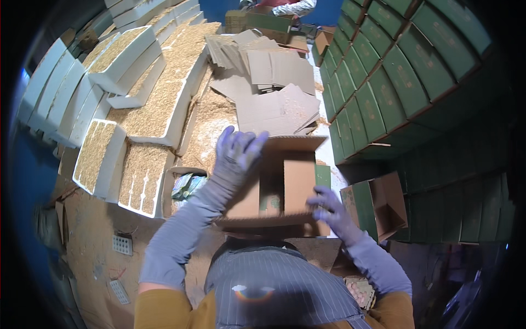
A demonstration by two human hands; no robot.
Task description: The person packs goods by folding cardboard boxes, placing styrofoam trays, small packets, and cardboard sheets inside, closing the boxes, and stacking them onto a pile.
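Note:
A cardboard carton [302, 185] stands before me with its top flaps up and a narrow dark gap between the two inner flaps. Printed green shows inside that gap and on the flap at the right. My left hand [240, 152], in a pale purple glove, lies at the carton's far left corner with its fingers bent over the edge. On the right, my right hand [333, 211], gloved the same way, is beside the near right corner. Its fingers are bent and apart; whether they press the cardboard is hard to tell.
Flat cardboard sheets [275, 98] lie beyond the carton. White foam boxes [144, 111] filled with husk-like bedding are stacked at left. A small box [167, 187] holds coloured packets. Green cartons [370, 86] form a wall at right, near an open carton [380, 203]. Another person's sleeve [294, 7] shows behind.

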